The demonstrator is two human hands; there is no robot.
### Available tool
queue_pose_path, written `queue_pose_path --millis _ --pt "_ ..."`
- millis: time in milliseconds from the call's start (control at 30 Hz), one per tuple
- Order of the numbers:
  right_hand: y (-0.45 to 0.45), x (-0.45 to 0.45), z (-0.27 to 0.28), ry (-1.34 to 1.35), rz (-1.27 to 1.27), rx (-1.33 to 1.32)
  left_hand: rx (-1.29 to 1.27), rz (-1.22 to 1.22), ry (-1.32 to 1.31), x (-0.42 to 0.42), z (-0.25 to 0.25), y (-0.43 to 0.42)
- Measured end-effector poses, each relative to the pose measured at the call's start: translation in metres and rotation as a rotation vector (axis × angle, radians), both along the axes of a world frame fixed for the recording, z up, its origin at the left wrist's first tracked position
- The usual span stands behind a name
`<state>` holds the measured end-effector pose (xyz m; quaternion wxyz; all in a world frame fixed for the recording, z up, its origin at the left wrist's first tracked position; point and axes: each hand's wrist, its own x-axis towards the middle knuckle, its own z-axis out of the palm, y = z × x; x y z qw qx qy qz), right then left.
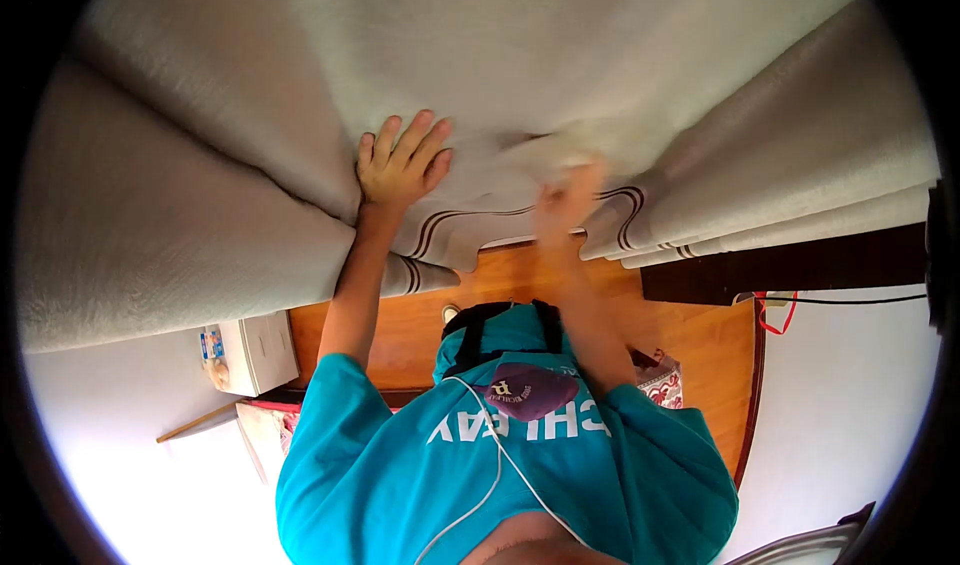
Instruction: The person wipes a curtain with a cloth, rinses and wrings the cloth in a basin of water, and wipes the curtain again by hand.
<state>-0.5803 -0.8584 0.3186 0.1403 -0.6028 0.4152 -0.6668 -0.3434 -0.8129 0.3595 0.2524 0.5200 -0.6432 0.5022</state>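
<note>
A pale grey curtain (480,55) hangs in front of me, with dark stripes running near its hem. My left hand (402,162) lies against the curtain with its fingers spread. To the right, my right hand (570,197) is close to the curtain near the striped hem, smeared by motion. Its fingers are too blurred to make out, and whether it grips the cloth does not show. A small crease in the fabric sits just above and left of it.
Wooden floor (510,274) shows below the hem. On the left stands a white cabinet (262,353) with small items on top. A dark wooden piece (780,263) and a red strap (775,317) are at the right. A white cable (497,455) hangs over my teal shirt.
</note>
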Motion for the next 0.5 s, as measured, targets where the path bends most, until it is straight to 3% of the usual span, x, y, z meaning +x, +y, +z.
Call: queue_pose_path --millis 67,133,200,267,333,367,433,500 --pt "0.023 0.040 0.009 0.039 0.545 0.333 0.004 0.022 -0.028 0.007 -0.003 0.002" --pt "0.021 0.040 0.002 0.044 0.804 0.502 0.014 0.011 -0.017 0.008 -0.002 0.007" --pt "-0.010 0.018 -0.023 0.263 0.429 -0.312 0.009 0.017 -0.012 0.012 0.001 0.004" --pt "-0.020 -0.027 -0.031 0.273 0.176 -0.048 0.007 0.003 -0.006 0.015 0.001 0.009" --pt "-0.038 -0.053 -0.032 0.114 -0.079 -0.116 0.017 0.008 0.001 0.015 0.002 0.010" --pt "-0.045 -0.066 -0.038 0.115 -0.078 -0.110 0.030 0.002 0.004 0.015 0.002 0.011" --pt "-0.047 -0.083 -0.041 -0.005 -0.178 0.186 0.049 -0.004 -0.023 0.015 0.002 0.011" --pt "-0.031 -0.084 -0.033 -0.070 -0.122 0.191 0.062 -0.023 -0.050 0.012 0.004 0.010"
